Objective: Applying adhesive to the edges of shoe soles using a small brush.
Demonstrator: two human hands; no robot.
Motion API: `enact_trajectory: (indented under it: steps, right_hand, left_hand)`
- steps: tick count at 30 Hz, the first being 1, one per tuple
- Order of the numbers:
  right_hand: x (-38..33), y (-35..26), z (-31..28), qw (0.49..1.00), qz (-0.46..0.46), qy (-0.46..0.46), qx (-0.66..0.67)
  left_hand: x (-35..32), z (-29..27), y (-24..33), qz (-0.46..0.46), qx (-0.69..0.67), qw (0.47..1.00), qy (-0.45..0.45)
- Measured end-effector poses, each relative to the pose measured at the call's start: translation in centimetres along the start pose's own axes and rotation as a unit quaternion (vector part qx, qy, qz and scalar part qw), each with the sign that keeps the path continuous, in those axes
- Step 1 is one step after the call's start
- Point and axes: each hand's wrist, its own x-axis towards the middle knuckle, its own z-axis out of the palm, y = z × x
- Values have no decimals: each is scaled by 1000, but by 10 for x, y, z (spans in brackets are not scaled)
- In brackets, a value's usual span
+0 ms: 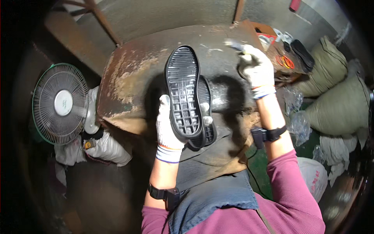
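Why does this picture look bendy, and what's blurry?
In the head view, the fisheye lens bends edges near the rim; in the head view too, the thing in the right hand looks smeared, probably by motion, and a dark shadow falls on the table.

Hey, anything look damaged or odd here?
Yes: the dark brown workbench top looks damaged, with a pale, scraped patch on its left side where the coating seems worn away. The foremost black ribbed sole in your white-gloved left hand shows no obvious damage.
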Motion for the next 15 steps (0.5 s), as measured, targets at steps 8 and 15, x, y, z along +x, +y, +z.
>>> enact_trajectory:
  steps: [8,15]
  right_hand:
    - [-18,1,48,942,-216,-60,-250]
    - [-81,-70,56,984,-9,-179,13]
  left_hand:
    - [-20,-17,-19,-102,-29,994,5]
    - [-29,-21,-20,-115,-81,990,-19]
